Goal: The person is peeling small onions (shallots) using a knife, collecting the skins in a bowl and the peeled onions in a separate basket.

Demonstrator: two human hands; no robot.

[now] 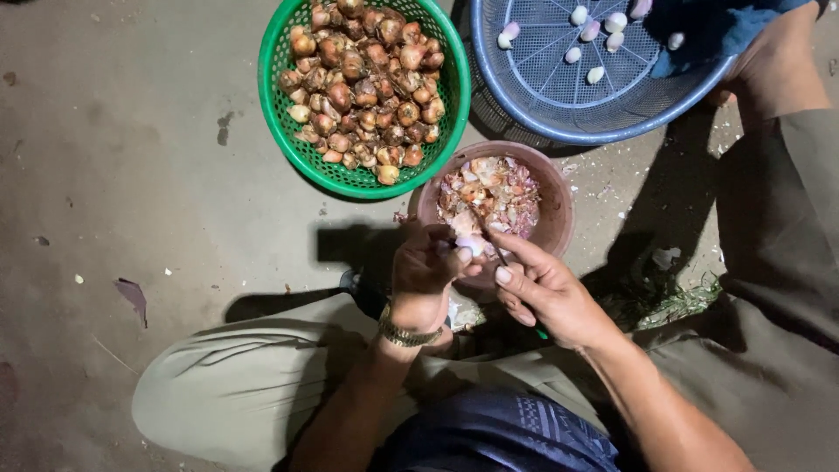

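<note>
Green mesh basket w/ red-brown shallots, blue basket w/ pale white-pink peeled ones, brown bowl w/ pink-white skins, gold watch, grey-brown floor.

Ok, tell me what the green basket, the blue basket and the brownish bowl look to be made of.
Green basket: likely moulded plastic, matte, with a regular lattice of holes.
Blue basket: also seems plastic, with slotted radial ribs and a smooth rolled rim.
Brownish bowl: smooth, dull wall, probably plastic, though glazed clay cannot be ruled out.
</note>
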